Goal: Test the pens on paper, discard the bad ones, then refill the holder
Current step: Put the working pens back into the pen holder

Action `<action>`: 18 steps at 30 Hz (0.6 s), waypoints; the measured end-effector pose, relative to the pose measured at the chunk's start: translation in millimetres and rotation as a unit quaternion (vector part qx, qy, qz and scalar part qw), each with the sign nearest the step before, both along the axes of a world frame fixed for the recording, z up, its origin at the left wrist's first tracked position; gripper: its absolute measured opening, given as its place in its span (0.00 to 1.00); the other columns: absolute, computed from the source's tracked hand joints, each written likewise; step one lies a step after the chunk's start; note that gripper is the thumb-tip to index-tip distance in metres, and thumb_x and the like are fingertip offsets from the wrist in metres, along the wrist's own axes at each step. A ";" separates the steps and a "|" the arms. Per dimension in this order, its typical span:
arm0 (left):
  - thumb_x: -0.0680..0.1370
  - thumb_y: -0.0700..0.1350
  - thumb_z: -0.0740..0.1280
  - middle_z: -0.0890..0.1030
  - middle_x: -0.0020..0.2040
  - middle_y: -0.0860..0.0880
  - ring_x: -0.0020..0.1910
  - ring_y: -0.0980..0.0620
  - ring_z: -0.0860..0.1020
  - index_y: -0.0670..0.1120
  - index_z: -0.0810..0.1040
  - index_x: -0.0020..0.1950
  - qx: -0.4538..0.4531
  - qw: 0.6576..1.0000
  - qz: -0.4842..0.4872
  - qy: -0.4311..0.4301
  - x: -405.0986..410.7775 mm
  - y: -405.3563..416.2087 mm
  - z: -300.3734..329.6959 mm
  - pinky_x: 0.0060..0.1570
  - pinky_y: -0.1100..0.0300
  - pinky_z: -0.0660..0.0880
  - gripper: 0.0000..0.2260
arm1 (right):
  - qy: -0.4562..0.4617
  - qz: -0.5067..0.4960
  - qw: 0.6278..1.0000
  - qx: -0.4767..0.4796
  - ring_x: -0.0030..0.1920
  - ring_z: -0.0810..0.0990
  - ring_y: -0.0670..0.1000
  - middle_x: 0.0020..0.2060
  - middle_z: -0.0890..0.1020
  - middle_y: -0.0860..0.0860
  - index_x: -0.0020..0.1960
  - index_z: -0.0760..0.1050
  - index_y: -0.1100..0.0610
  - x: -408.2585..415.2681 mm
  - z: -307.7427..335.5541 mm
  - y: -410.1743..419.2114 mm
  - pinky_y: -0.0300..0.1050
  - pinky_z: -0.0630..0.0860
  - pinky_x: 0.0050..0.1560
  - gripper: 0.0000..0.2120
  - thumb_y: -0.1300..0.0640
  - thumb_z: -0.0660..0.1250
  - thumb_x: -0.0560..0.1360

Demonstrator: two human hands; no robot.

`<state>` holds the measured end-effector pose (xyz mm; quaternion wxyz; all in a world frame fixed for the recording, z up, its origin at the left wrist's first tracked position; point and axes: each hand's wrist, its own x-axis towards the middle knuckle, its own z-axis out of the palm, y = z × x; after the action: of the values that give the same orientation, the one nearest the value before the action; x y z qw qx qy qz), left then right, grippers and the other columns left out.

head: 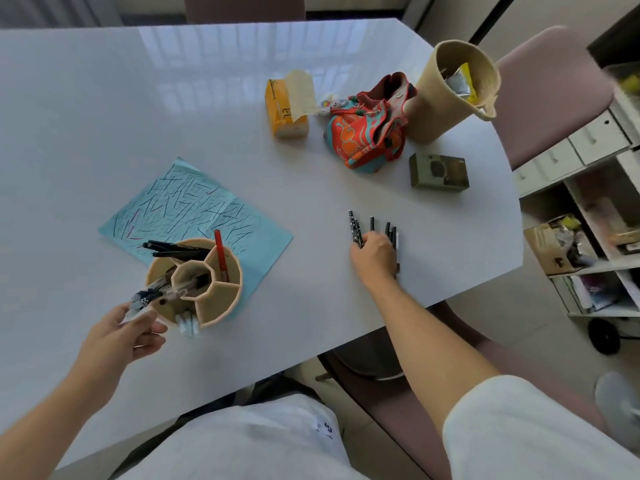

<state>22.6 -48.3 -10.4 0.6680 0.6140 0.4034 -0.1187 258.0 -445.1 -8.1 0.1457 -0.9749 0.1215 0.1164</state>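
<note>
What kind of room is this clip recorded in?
Probably a home dining or living area: a glossy white table with pink upholstered chairs, a tissue pack, and open storage shelves.

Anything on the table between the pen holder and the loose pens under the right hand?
No. In the head view, only bare white table separates the pen holder from the loose pens.

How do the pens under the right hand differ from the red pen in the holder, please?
The loose pens lie flat on the table, while the red pen stands upright in a compartment of the holder. The loose pens are dark and lie in a group; the red pen stands alone in its compartment. The right hand rests on the loose pens; no hand touches the red pen. All are slim.
</note>
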 end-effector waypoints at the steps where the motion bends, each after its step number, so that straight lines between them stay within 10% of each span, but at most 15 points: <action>1: 0.81 0.45 0.67 0.84 0.42 0.40 0.35 0.46 0.83 0.44 0.78 0.58 0.000 1.000 0.002 0.001 0.9 -1.5 0.6 0.41 0.53 0.81 0.08 | 0.010 0.009 1.000 -0.016 0.55 0.82 0.61 0.55 0.82 0.60 0.57 0.80 0.62 4.1 -0.6 2.2 0.49 0.77 0.51 0.15 0.52 0.66 0.77; 9: 0.82 0.45 0.65 0.84 0.38 0.44 0.34 0.47 0.81 0.46 0.78 0.57 0.004 1.000 0.012 0.009 11.3 -20.4 25.9 0.40 0.52 0.79 0.06 | 0.116 0.086 0.986 -0.080 0.53 0.83 0.62 0.52 0.83 0.59 0.55 0.76 0.59 -1.2 -5.7 33.5 0.46 0.73 0.43 0.12 0.56 0.66 0.72; 18: 0.81 0.47 0.66 0.83 0.38 0.46 0.33 0.50 0.79 0.47 0.78 0.57 0.021 1.000 0.020 0.006 14.7 -16.9 39.3 0.40 0.55 0.80 0.07 | 0.082 -0.012 0.912 0.401 0.27 0.77 0.50 0.33 0.83 0.55 0.39 0.78 0.60 -49.1 38.2 101.6 0.45 0.74 0.28 0.10 0.55 0.67 0.76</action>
<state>37.2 -65.3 28.9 0.6545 0.6192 0.4220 -0.1005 208.9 -343.5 30.1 0.5151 -0.8200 0.0878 0.2335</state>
